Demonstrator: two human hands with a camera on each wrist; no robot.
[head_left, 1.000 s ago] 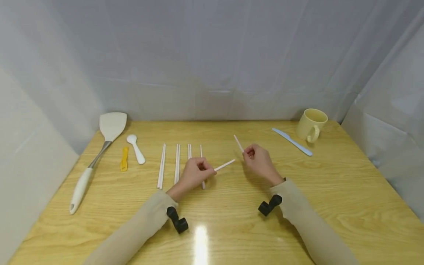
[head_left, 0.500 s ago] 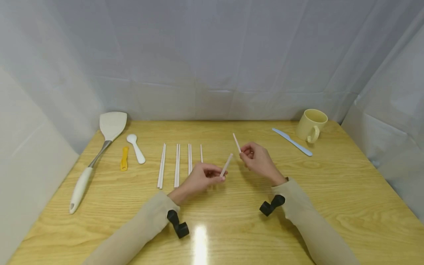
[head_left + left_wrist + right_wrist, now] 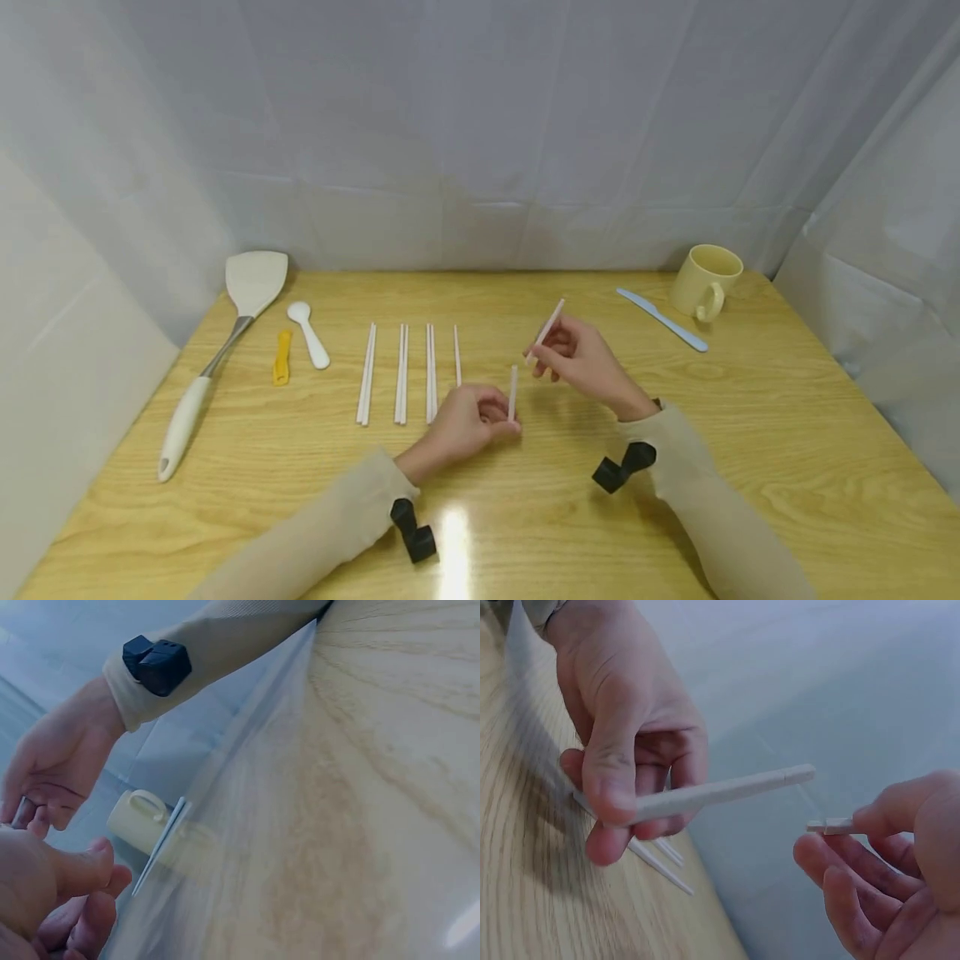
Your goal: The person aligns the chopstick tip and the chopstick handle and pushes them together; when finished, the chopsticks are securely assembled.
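My left hand (image 3: 472, 425) pinches a short white stick (image 3: 513, 393) between thumb and fingers, holding it nearly upright above the table. To its right, my right hand (image 3: 581, 358) pinches another short white stick (image 3: 547, 325), tilted with its top to the right. In the right wrist view a fine ring line crosses the left stick (image 3: 727, 791) near its free end; the right stick (image 3: 836, 826) shows only a stub past the fingers. The two sticks are apart. Just beyond the left hand lies a single white chopstick (image 3: 457, 354), its near part hidden by that hand.
Three pairs of chopsticks (image 3: 401, 375) lie side by side left of centre. Farther left are a white spoon (image 3: 307, 333), a small yellow utensil (image 3: 282, 357) and a spatula (image 3: 225, 350). A blue knife (image 3: 660, 319) and a yellow mug (image 3: 703, 283) sit at the back right.
My left hand has moved down and slightly right, turning its stick from slanting to nearly upright. My right hand has turned its stick from leaning left to leaning right.
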